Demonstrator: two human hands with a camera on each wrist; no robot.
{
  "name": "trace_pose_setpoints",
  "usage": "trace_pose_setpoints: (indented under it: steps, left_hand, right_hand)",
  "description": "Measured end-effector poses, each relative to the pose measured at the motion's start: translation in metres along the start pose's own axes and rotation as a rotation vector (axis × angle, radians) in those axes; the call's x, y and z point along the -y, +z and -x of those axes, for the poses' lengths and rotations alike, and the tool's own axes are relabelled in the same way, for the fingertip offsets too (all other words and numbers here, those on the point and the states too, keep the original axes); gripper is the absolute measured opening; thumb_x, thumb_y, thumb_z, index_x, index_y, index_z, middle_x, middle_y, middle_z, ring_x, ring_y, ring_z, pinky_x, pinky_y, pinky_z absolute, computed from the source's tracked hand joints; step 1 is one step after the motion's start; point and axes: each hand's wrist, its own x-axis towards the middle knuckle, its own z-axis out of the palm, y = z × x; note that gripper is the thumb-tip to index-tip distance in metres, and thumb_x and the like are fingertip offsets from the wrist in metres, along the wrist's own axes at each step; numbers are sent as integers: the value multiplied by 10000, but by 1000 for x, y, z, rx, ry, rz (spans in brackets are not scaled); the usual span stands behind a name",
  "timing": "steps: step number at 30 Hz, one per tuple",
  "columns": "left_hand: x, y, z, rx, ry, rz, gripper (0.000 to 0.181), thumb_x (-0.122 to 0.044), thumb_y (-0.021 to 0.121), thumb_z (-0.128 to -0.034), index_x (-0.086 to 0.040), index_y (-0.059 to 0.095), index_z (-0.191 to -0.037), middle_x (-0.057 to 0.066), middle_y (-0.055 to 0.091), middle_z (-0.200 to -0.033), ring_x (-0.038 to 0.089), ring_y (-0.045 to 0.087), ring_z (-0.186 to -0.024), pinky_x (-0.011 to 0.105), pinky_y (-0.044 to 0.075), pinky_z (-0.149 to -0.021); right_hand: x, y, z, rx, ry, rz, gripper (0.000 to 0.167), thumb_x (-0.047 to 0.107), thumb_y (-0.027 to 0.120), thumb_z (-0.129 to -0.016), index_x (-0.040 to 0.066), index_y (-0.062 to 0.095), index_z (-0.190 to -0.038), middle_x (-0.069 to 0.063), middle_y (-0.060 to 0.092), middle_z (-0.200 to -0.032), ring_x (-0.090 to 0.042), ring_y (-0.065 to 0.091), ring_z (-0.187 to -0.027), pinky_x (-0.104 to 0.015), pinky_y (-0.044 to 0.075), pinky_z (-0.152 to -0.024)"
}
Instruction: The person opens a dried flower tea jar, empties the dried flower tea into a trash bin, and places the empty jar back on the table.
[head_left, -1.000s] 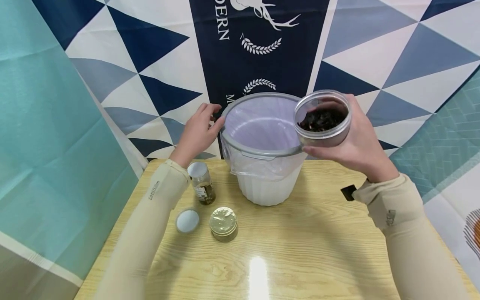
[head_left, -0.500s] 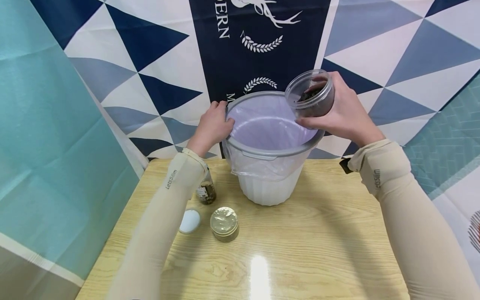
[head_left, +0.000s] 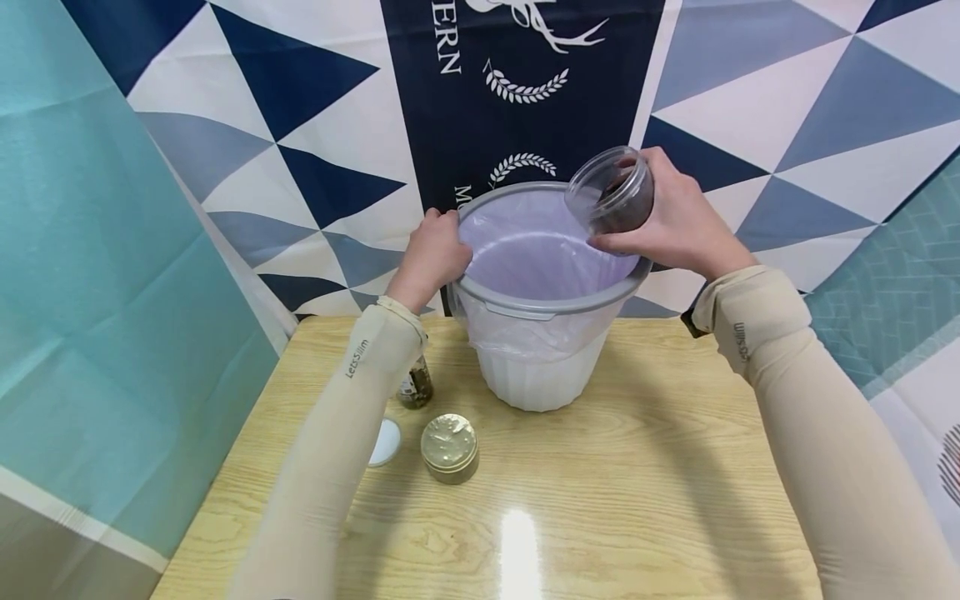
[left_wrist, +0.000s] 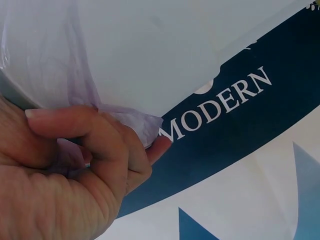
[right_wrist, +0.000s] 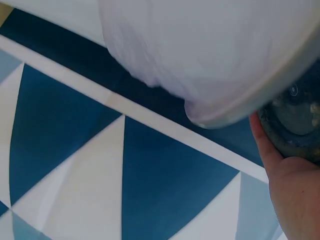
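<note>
A white trash bin (head_left: 536,379) with a grey rim stands at the back of the table, lined with a pale purple bag (head_left: 525,258). My left hand (head_left: 433,257) grips the bin's left rim. In the left wrist view its fingers curl at the rim, against the folded-over bag (left_wrist: 137,122). A clear plastic jar (head_left: 628,204) with dark contents is in my right hand (head_left: 678,221), over the bin's right rim. The jar leans sideways, its open mouth facing left over the bin. In the right wrist view the jar's base (right_wrist: 295,125) shows beside the rim.
A gold-topped jar (head_left: 450,450) sits on the wooden table (head_left: 600,500) in front of the bin. My left forearm partly covers a small labelled jar (head_left: 416,387) and a white round lid (head_left: 386,442). A patterned cloth (head_left: 330,83) hangs right behind the bin.
My right hand has moved left and tipped the plastic jar over the bin. The left hand has moved right onto the rim and taken hold of it. The bin's rim has shifted slightly right.
</note>
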Motion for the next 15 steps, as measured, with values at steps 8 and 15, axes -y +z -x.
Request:
trace_pose_setpoints:
  steps: [8,15]
  left_hand:
    - [-4,1,3,6,-41,7,555,-127,541,-967,19,476,-1499,241,494,-1417,390,600,-1184,511,524,-1064]
    - [-7,3,2,3,-58,-18,538,-132,558,-974,9,495,-1489,225,495,-1415,358,600,-1143,500,548,-1036]
  right_hand:
    - [4,-13,-15,51,-38,128,1050,362,939,-706,11,356,-1506,-253,551,-1410,-441,569,-1248,-637,462,-1060]
    - [3,-13,-25,89,-93,259,1029,328,929,-709,-16,367,-1499,-266,537,-1382,-436,558,-1195,-629,466,-1037]
